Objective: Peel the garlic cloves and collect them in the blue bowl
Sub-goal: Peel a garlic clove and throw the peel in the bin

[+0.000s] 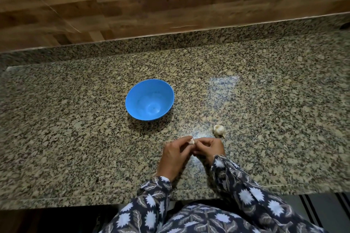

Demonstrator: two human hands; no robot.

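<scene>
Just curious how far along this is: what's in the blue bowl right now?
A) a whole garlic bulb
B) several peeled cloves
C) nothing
C: the bowl shows only bare blue inside; the bulb lies on the counter, and the left hand and right hand pinch a clove between them.

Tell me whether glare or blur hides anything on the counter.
Head view: glare on the counter right of the blue bowl, hiding nothing; its edges bow from the wide lens; the garlic clove pinched by left hand and right hand looks soft.
</scene>
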